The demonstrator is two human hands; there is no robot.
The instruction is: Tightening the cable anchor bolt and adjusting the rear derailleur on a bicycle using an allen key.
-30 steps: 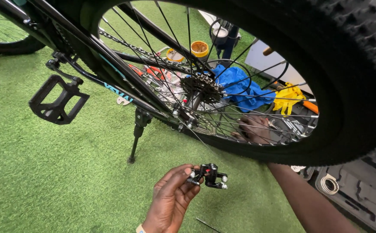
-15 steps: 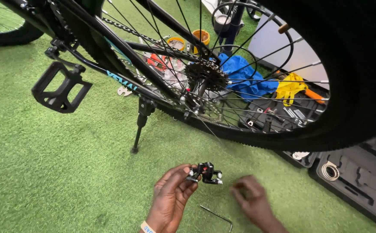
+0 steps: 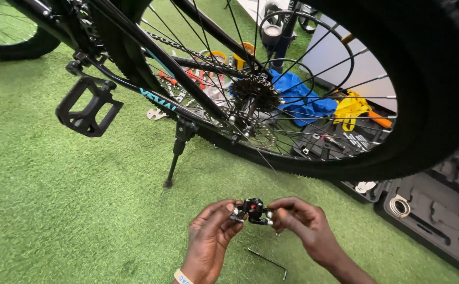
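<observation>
Head view. A small black brake part [image 3: 252, 210] with silver bolt ends is held between both hands, low in the middle of the frame, above the green turf [image 3: 71, 210]. The left hand [image 3: 211, 242] is closed on the part's left end with thumb and fingertips; the right hand [image 3: 303, 229] is pinched on its right end, fingers bent round a bolt head. The part is kept level and clear of the ground, apparently so that both ends can be reached and turned at once.

Just below the grip, toward the right hand, a bent hex key [image 3: 268, 262] is left lying on the turf, within easy reach but not touched.

Above the grip, the rear wheel [image 3: 424, 105] of a black bicycle is seen, with its spokes, sprocket cluster [image 3: 254, 94] and chain. Up and left of the grip, the kickstand [image 3: 178, 152] is planted in the turf, and farther left a black pedal [image 3: 87, 108] hangs. To the right of the grip, an open black tool case [image 3: 434, 205] is set on the ground. Behind the spokes, a blue cloth [image 3: 298, 100] and yellow gloves [image 3: 351, 109] are noted. Nothing lies between the hands and the part; the tyre looms close overhead.
</observation>
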